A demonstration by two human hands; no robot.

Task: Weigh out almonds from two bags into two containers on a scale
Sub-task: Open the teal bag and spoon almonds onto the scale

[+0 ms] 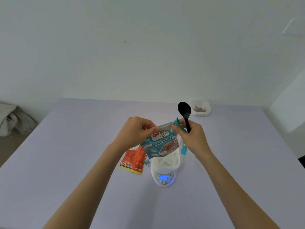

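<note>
Head view: our left hand and right hand pinch the teal bag open, twelve o'clock of the container on the scale, likely so almonds land there; right fingers also grip the spoon.

Both hands pinch the teal almond bag above the scale.

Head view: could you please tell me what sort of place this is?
Probably a plain room with a makeshift worktable, not a fitted kitchen: a lilac-covered table, a bare white wall, and a small digital scale.
</note>
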